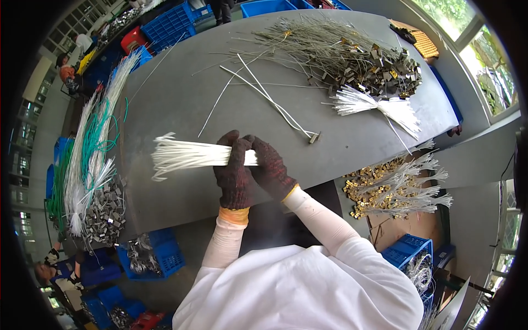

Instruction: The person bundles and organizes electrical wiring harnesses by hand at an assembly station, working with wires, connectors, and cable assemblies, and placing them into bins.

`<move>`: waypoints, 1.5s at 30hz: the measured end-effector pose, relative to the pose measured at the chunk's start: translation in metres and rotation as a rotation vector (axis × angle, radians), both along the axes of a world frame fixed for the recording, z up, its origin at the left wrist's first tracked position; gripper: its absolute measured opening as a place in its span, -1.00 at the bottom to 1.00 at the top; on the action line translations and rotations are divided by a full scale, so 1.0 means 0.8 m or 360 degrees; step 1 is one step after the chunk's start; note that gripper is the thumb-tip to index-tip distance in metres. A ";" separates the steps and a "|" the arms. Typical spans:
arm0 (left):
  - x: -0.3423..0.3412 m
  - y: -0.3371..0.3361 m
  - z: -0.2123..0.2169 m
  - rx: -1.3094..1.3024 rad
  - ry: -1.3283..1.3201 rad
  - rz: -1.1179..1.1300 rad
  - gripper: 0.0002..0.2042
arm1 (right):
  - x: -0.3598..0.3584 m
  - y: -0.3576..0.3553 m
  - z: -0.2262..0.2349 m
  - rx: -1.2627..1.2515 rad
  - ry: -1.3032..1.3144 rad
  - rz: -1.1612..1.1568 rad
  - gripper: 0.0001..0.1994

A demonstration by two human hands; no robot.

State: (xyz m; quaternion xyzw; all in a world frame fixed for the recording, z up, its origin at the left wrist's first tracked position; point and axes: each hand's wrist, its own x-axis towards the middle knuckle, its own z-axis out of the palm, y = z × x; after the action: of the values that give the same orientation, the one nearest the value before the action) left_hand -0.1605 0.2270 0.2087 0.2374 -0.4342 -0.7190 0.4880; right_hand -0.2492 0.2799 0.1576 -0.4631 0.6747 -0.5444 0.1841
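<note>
A bundle of thin white plastic strips (184,155) lies level above the near part of the grey table, its loose ends fanned to the left. My left hand (234,173), in a dark knitted glove, is wrapped round its right part. At the bundle's short right end is my right hand (270,169), gloved alike, its fingers curled and touching the left hand; its fingertips are partly hidden. Beyond the hands lie a few loose white strips (269,99), with a small metal block (314,138) at one end.
A heap of wires with metal blocks (379,71) covers the table's far right, beside a tied white bundle (377,107). Brass-coloured pieces with clear strands (396,187) lie lower right. White and green wires (93,143) line the left edge. Blue crates (159,256) stand below; other people are farther left.
</note>
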 end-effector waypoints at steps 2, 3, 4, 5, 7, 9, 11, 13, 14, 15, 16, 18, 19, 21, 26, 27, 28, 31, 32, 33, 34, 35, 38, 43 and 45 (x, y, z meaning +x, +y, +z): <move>0.001 -0.004 -0.007 0.0143 0.0059 0.0008 -0.68 | 0.004 -0.003 -0.031 -0.0413 0.0256 -0.0219 -0.64; -0.001 -0.009 -0.015 0.0267 -0.0055 0.0030 -0.68 | 0.004 -0.002 -0.046 -0.0312 0.0145 -0.0177 -0.64; -0.006 -0.015 -0.024 0.0342 -0.0106 0.0044 -0.67 | 0.003 0.001 -0.060 -0.0230 0.0034 -0.0137 -0.65; -0.011 -0.020 -0.034 0.0508 -0.0248 0.0090 -0.67 | 0.006 0.001 -0.072 -0.0021 -0.0128 -0.0126 -0.66; -0.024 -0.026 -0.053 0.0499 -0.0069 0.0103 -0.66 | 0.007 -0.002 -0.088 -0.0237 -0.0111 -0.0255 -0.70; -0.026 -0.025 -0.068 0.0356 -0.0092 0.0007 -0.67 | 0.002 -0.002 -0.095 -0.0305 -0.0129 -0.0303 -0.77; -0.032 -0.024 -0.079 0.0354 -0.0231 -0.0069 -0.65 | -0.010 -0.001 -0.092 -0.0149 0.0095 -0.0376 -0.80; -0.038 -0.020 -0.088 -0.0080 -0.0534 -0.0094 -0.61 | -0.025 0.001 -0.082 -0.0119 0.0352 -0.0390 -0.82; -0.042 -0.016 -0.094 -0.0294 -0.0772 -0.0109 -0.58 | -0.028 -0.002 -0.075 0.0030 0.0392 -0.0338 -0.82; -0.046 -0.013 -0.100 -0.0422 -0.0873 -0.0110 -0.54 | -0.031 -0.004 -0.068 0.0172 0.0440 -0.0314 -0.81; -0.048 -0.002 -0.106 -0.0102 -0.0859 -0.0144 -0.54 | -0.031 -0.006 -0.061 0.0322 0.0480 -0.0295 -0.81; -0.050 0.005 -0.114 0.0097 -0.0653 -0.0201 -0.57 | -0.032 0.000 -0.049 0.0326 0.0636 -0.0305 -0.76; -0.049 0.005 -0.114 0.0269 -0.0605 -0.0211 -0.58 | -0.031 0.006 -0.043 0.0328 0.0717 -0.0292 -0.74; -0.043 0.004 -0.106 0.0113 -0.0598 -0.0230 -0.60 | -0.034 0.024 -0.035 0.0441 0.0554 -0.0155 -0.63; -0.026 -0.005 -0.047 0.0950 0.0350 -0.0516 -0.61 | -0.050 0.093 -0.041 -0.0059 -0.0758 0.0113 -0.41; -0.027 0.002 -0.037 0.1019 0.0318 -0.0477 -0.63 | -0.050 0.100 -0.044 -0.0251 -0.0999 0.0088 -0.43; -0.028 0.012 -0.030 0.1035 0.0353 -0.0490 -0.64 | -0.048 0.101 -0.046 -0.0451 -0.1234 0.0054 -0.45; -0.032 0.051 -0.024 -0.0317 -0.0487 -0.0443 -0.66 | -0.031 0.102 -0.048 -0.0458 -0.0652 -0.0230 -0.58; -0.028 0.056 -0.024 -0.0340 -0.0574 -0.0502 -0.66 | -0.019 0.101 -0.047 -0.0343 -0.0255 -0.0341 -0.62; -0.023 0.063 -0.025 -0.0189 -0.0633 -0.0535 -0.66 | -0.016 0.103 -0.043 -0.0218 0.0205 -0.0300 -0.66; -0.019 0.067 -0.027 -0.0023 -0.0530 -0.0533 -0.66 | -0.011 0.105 -0.040 0.0034 0.0689 -0.0456 -0.69; -0.016 0.070 -0.029 0.0222 -0.0273 -0.0515 -0.66 | -0.010 0.108 -0.036 0.0294 0.1242 -0.0467 -0.72; -0.012 0.075 -0.037 -0.0229 -0.0190 -0.0334 -0.70 | -0.001 0.115 -0.027 0.0233 0.1593 -0.0557 -0.71; -0.010 0.087 -0.046 -0.0483 -0.0534 -0.0440 -0.68 | 0.011 0.100 -0.023 -0.0609 -0.1841 -0.0250 -0.52; -0.006 0.088 -0.047 -0.0452 -0.0506 -0.0438 -0.66 | 0.006 0.091 -0.025 -0.0602 -0.1817 -0.0229 -0.48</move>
State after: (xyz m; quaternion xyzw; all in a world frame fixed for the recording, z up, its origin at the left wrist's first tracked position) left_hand -0.1654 0.2978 0.1710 0.2154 -0.6303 -0.6640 0.3397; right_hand -0.2442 0.3526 0.1377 -0.0757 0.3904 -0.8284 0.3944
